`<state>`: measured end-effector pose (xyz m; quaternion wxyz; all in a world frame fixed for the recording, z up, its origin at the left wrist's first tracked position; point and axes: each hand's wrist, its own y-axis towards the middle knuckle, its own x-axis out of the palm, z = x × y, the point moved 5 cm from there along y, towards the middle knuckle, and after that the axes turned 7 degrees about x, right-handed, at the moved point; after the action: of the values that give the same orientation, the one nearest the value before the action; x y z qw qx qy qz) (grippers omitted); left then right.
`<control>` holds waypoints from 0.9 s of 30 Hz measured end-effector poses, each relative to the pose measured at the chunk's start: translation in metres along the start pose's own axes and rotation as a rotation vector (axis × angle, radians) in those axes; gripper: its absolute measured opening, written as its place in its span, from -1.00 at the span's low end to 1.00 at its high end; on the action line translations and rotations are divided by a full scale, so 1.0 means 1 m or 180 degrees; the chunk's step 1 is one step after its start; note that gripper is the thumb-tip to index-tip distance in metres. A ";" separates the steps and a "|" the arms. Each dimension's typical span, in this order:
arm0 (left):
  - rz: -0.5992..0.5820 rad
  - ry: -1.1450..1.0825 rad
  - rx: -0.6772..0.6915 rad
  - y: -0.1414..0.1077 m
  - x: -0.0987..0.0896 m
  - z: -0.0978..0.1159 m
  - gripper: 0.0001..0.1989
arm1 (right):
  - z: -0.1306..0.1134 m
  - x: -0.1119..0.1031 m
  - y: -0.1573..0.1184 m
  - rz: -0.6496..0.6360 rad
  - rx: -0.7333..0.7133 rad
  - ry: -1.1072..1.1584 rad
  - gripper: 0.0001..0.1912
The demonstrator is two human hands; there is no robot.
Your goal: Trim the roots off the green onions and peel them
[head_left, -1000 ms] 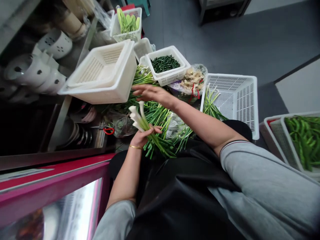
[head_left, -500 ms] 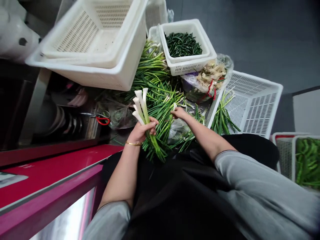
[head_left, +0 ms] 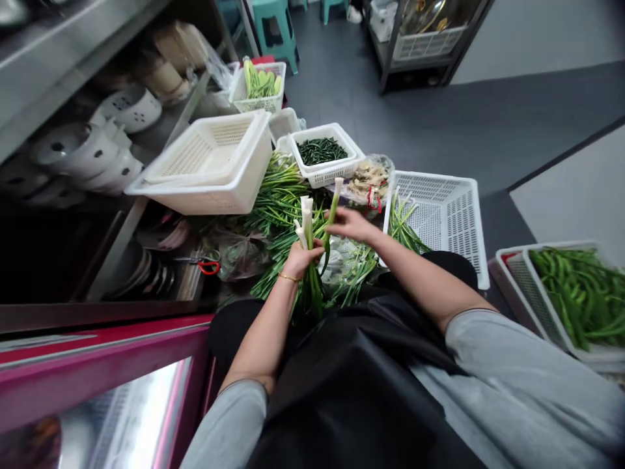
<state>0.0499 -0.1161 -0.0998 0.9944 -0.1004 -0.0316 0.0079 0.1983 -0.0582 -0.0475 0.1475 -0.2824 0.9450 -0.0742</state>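
Observation:
My left hand [head_left: 303,256], with a thin bracelet at the wrist, is closed round a bunch of green onions [head_left: 307,221], their white ends pointing up. Just to its right, my right hand [head_left: 346,223] holds a single green onion [head_left: 334,200] upright between thumb and fingers, close to the bunch. Beneath and beyond both hands lies a large pile of green onions [head_left: 278,198]. Several more lean inside the big white basket [head_left: 439,215] at the right. A clear plastic bag [head_left: 334,260] and loose trimmings lie below my right hand.
Stacked white crates [head_left: 200,189] stand at the left. Ahead are a basket of dark green peppers [head_left: 322,151] and a bag of pale roots [head_left: 364,182]. Red-handled scissors [head_left: 209,267] lie at left. Long green peppers [head_left: 581,286] fill a basket at far right. Shelving holds white pots [head_left: 92,156].
The view has tilted up, showing more floor and shelves. My right hand has lifted a green onion from the pile and brought it beside the bunch in my left hand.

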 end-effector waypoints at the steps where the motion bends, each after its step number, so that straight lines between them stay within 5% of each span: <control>1: -0.0009 0.0096 0.0044 -0.001 0.002 0.002 -0.67 | 0.007 0.010 -0.009 -0.0108 0.0129 -0.0331 -0.69; 5: -0.0633 0.0399 0.0119 -0.007 0.012 0.001 -0.68 | 0.011 0.027 -0.048 -0.0458 0.0040 -0.0685 -0.84; 7: -0.0839 0.0533 0.0192 -0.009 0.009 -0.002 -0.69 | 0.002 0.016 -0.073 -0.0711 -0.0040 -0.0681 -0.82; 10: -0.0616 0.0689 0.0148 -0.009 -0.010 -0.012 -0.71 | -0.017 -0.022 -0.118 -0.0937 0.0212 -0.0299 -0.76; 14: -0.0559 0.0482 -0.0035 -0.010 -0.027 -0.024 -0.69 | -0.044 -0.095 -0.162 -0.0159 0.0058 0.0879 -0.73; 17: -0.0499 0.0346 -0.0119 -0.010 -0.030 -0.026 -0.67 | -0.039 -0.126 -0.156 0.0641 -0.0356 0.1257 -0.71; 19: -0.0538 0.0281 -0.0205 -0.012 -0.028 -0.023 -0.66 | -0.015 -0.118 -0.127 0.0751 0.0028 0.0808 -0.68; 23: -0.0700 0.0218 -0.0229 -0.017 -0.021 -0.011 -0.64 | 0.029 -0.058 -0.064 0.0277 0.1003 -0.0415 -0.64; 27: -0.0862 0.0197 -0.0163 -0.024 -0.010 -0.003 -0.65 | 0.012 0.008 -0.035 -0.0448 0.0376 -0.0206 -0.66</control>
<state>0.0407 -0.1404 -0.0982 0.9840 -0.1207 -0.0143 -0.1303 0.2136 -0.0923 -0.0531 0.1888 -0.3412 0.9115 -0.1307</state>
